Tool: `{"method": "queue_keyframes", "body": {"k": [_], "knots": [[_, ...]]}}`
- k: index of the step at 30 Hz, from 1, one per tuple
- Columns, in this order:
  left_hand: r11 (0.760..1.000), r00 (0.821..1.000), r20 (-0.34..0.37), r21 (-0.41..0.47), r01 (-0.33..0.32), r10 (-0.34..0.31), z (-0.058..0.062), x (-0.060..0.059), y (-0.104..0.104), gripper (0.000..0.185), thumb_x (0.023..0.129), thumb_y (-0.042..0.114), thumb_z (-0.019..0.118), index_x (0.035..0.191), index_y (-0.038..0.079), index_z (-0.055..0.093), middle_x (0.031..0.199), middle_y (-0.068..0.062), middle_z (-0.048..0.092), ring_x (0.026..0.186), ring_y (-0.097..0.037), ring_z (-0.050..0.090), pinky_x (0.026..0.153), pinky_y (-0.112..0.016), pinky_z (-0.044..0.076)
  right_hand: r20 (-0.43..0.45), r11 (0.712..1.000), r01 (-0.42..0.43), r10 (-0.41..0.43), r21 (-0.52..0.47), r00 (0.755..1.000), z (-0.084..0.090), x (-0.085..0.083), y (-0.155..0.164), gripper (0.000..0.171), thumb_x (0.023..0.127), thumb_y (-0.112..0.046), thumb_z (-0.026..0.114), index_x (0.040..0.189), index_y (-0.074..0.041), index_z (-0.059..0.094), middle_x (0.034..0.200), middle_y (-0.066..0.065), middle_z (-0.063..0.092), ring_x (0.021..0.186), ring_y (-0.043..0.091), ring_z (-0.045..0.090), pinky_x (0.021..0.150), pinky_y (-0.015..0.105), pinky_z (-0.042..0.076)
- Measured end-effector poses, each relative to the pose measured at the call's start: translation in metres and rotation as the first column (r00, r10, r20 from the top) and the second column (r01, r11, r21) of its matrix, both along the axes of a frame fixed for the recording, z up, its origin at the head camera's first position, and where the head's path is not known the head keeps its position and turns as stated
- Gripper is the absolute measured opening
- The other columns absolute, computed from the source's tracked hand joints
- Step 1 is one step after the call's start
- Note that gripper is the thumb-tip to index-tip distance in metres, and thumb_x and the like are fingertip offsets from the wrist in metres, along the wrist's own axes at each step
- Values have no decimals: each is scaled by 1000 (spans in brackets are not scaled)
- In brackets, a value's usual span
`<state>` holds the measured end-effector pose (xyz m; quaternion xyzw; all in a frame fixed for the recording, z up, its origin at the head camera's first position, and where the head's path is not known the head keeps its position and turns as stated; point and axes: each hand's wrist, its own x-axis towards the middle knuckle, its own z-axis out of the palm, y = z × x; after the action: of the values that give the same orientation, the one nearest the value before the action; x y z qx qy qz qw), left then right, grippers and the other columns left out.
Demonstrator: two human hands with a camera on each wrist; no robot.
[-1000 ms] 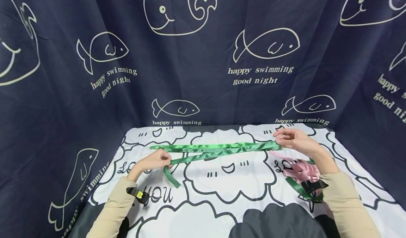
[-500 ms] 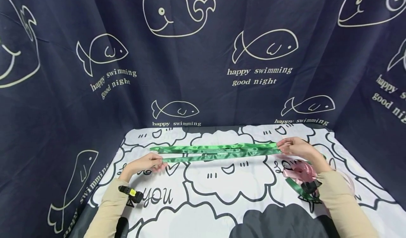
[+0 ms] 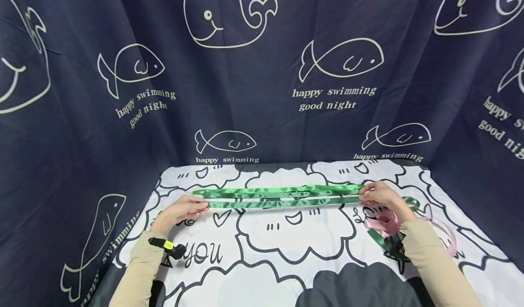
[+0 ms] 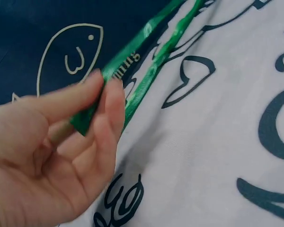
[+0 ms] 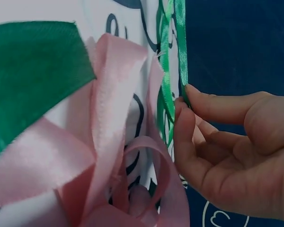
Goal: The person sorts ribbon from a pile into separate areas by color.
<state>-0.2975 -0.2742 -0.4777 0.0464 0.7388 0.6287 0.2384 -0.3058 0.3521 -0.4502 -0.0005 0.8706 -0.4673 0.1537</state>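
A green satin ribbon (image 3: 282, 203) is stretched straight between my two hands. My left hand (image 3: 182, 211) pinches its left end between thumb and index finger; in the left wrist view a short tail of the ribbon (image 4: 137, 40) pokes out below the fingertips. At the other end my right hand (image 3: 378, 195) pinches the ribbon (image 5: 181, 42) with thumb and forefinger. Just behind it, more green ribbon strands (image 3: 262, 191) lie side by side across the cloth, running nearly parallel to the held one.
Pink ribbon (image 3: 385, 223) lies in a loose heap by my right forearm, with a dark green ribbon piece (image 3: 378, 238) beside it. The white patterned cloth (image 3: 286, 239) covers the table. A navy curtain (image 3: 266, 93) hangs behind.
My left hand has shifted left to the ribbon's end, and its dangling tail no longer hangs down. My right hand has come lower and nearer; the held ribbon, slanted before, now runs almost level.
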Motion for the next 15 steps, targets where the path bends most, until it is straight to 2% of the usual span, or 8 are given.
{"method": "queue_keyframes", "body": {"k": [2,7,10,15], "knots": [[998,999,9,-37,-43,44,-1,0,2,18,93,12,63,105,-1,67,79,3,73,67,0,65,60,-13,51,-9,1000,21,-21,12,1000,-1,-1,-1,35,87,1,60,112,22,50,69,-4,61,62,4,57,59,20,52],[989,995,1,-112,-97,98,-6,-3,9,35,94,12,60,116,-15,58,76,4,73,63,-1,66,55,-12,49,-25,994,106,-106,15,994,-4,-3,-1,33,85,6,59,112,24,49,76,1,62,63,5,60,63,23,55],[977,988,-18,-150,-153,152,-11,-9,12,37,93,12,62,117,-16,57,73,4,72,60,-2,67,52,-13,48,-33,988,150,-149,35,988,-5,-3,-1,32,85,6,59,111,23,51,78,5,62,64,6,62,64,24,56],[929,963,-77,-253,-271,260,-10,-12,21,28,92,12,64,109,-9,62,66,6,69,56,-2,64,50,-15,46,-44,981,172,-169,88,985,-7,-6,2,30,83,2,62,107,18,55,75,1,63,64,6,62,64,24,56]]}}
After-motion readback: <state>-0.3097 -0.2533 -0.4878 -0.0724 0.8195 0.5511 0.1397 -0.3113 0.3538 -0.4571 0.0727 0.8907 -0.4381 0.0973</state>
